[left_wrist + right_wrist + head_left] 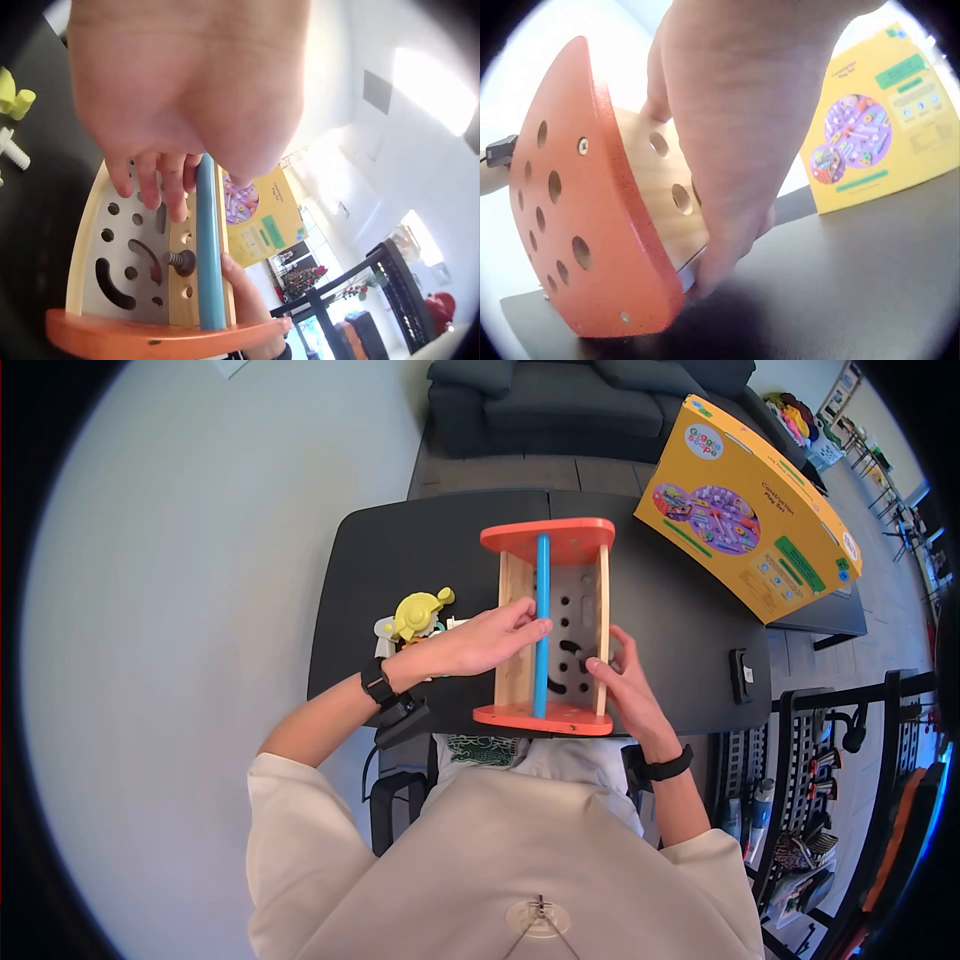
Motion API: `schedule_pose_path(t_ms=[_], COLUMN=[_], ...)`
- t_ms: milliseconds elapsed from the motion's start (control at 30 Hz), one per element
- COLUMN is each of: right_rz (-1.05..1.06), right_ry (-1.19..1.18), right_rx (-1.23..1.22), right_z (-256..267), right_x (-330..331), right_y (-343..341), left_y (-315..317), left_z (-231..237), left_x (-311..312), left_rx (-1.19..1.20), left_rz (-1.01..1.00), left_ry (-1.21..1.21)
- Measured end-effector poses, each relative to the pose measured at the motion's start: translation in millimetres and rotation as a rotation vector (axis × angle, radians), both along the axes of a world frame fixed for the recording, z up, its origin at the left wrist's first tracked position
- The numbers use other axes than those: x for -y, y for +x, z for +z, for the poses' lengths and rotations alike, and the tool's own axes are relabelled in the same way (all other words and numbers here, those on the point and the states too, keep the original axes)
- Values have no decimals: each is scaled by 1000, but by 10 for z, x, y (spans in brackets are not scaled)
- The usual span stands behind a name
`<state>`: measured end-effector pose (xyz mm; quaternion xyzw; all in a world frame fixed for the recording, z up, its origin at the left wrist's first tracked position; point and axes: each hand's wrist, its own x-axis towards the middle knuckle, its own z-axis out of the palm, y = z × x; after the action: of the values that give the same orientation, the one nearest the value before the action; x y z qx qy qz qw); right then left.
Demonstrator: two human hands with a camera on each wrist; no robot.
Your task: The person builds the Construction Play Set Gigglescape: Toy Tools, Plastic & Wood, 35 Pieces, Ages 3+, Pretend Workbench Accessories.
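A wooden toy toolbox (516, 678) stands on the black table, with orange-red end panels (559, 202), a blue rod handle (211, 255) and a grey panel with holes and slots (124, 247). My left hand (487, 640) is at the handle, thumb on one side and fingers on the other, reaching inside the box. With my right hand (632, 685) I grip the holed wooden side (656, 187), thumb at its upper edge. A dark bolt (182, 262) sticks through that side into the box, close to the right thumb. The right fingertips are partly hidden.
Left of the toolbox lie a yellow-green toy piece (415, 616) and a white plastic screw (15, 152). A big yellow play set box (750, 510) stands at the back right. Near the right table edge is a small black device (740, 675); a black rack (800, 780) stands beyond.
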<state>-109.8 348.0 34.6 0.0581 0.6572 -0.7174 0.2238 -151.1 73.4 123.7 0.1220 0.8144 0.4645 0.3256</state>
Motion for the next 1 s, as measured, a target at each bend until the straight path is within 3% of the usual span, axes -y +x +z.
schedule_pose_path(t_ms=[67,167,200,267,333,400,533,600,733,800,867,933,1000], right_rz=[-38,-164,-163,-178,-207,-149,-38,-5,86,149,189,224,237], right_ry=[48,188,188,586,688,1073,1194,1191,1242,1305,1321,1338,1368], right_rx=[-93,-443,-444,-849,-920,-1253,-1502,-1480,-1558,-1565,-1600,-1633,-1659], right_z=[123,354,410,510,571,524,333,243,82,-4,-104,-217,-315], right_x=[-22,-54,-65,-92,-75,-96,-156,-154,-166,-195,-221,-238,-243], right_y=[-8,-17,-18,-3,47,51,-17,-45,-107,-122,-129,-123,-106], left_y=[-2,88,103,137,176,223,366,482,790,918,1080,1192,1253], left_z=[-57,22,-53,-207,-257,-260,-692,-803,-871,-804,-767,-857,-1014], left_x=[29,21,27,23,10,-42,-150,-228,-222,-68,91,330,577], left_rx=[-74,-7,-7,-21,27,137,278,259,227,251,203,-47,-607], left_rz=[16,50,51,47,91,187,310,307,304,97,173,319,416], left_ry=[120,183,184,338,331,416,623,639,552,432,394,196,-194])
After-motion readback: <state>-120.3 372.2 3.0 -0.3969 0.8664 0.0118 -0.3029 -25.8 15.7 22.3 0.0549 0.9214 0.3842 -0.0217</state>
